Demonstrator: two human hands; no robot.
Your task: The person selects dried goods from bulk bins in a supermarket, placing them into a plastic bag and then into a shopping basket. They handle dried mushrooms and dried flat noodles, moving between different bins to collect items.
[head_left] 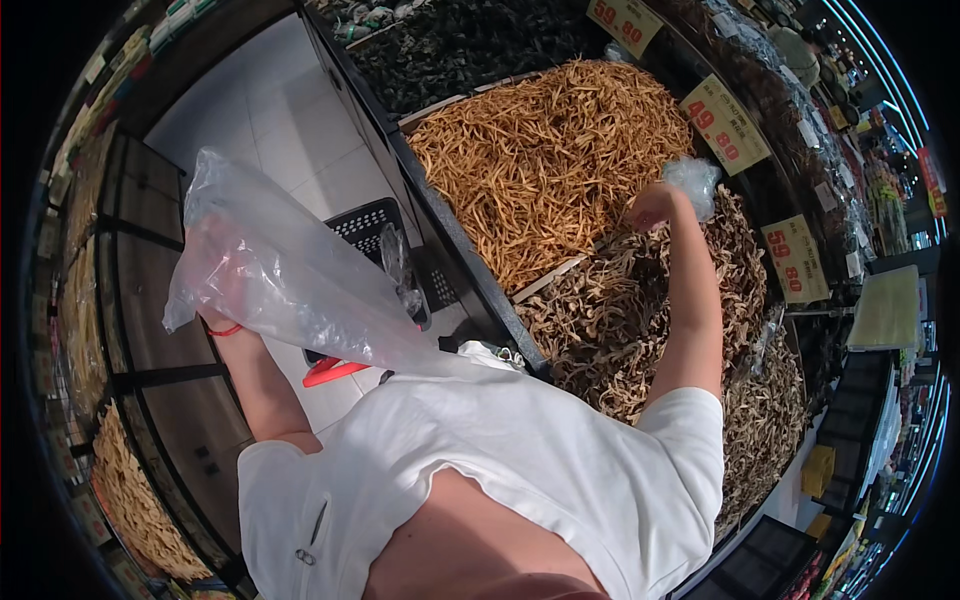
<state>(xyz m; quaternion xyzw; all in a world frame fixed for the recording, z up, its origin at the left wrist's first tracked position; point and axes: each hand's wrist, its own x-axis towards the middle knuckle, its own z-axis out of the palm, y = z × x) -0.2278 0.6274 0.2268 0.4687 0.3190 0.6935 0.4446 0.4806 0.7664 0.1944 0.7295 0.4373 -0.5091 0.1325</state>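
Head view: nearest the lens, a white T-shirt fills the lower middle, both bare arms going up and out from it, hands well apart.

L hand is raised at left, closed on the top of a big clear bag; the hand shows only through the plastic, so finger detail is hard to tell. A red band sits on that wrist. Bag hangs slack and slants down twd the shirt.

Below/behind the bag: a black basket w/ a red handle stands on the pale tile floor, just beside the counter edge.

R hand is up at right, fist closed on a small crumpled clear bag, above the bin of dark brown dried strips. Can't tell if it touches the goods.

Next bin back, split off by a wooden divider: a heap of orange-yellow dried strands. Farther still, a bin of black dried stuff.

Yellow price cards stand along the right rim of the bins. More brown dried goods run down the right side.

Far left: dark shelving w/ tan dried goods at lower left.
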